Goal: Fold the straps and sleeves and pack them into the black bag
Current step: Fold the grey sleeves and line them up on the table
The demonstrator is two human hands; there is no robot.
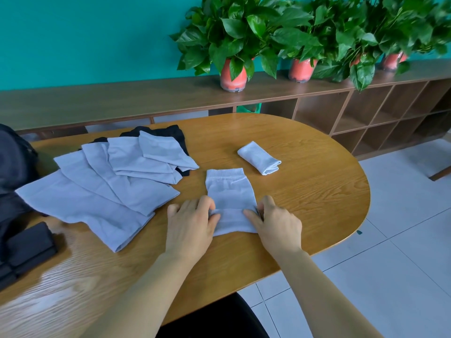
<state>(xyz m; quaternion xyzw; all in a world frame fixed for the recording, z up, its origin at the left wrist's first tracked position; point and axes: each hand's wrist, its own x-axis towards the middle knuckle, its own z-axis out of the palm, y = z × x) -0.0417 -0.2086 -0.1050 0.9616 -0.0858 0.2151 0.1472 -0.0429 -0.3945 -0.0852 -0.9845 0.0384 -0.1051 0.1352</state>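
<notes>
- I had the grey sleeve (230, 191) flat on the table (317, 191), near the front edge. Its ribbed cuff pointed to the far side and its near end was turned over onto itself.
- My left hand (190, 224) pinched the left edge of that turned-over part, thumb against curled fingers.
- My right hand (278, 224) pinched the right edge the same way, fingers curled onto the cloth.
- I judged the step in hand to be folding this sleeve, with one fold begun and more of its length to take up.
- One folded sleeve (260, 157) lay further off to the right, well apart from it.
- The pile of unfolded sleeves (97, 191) fanned out on the left, with black pieces (170, 132) under its far side.
- The black bag (14, 162) sat at the left edge, partly out of view; I could see no grey cloth in it, so packing looked not yet started.
- The next move, as I read it, called for carrying both pinched edges evenly towards the cuff so the sides lined up, then pressing the fold flat.
</notes>
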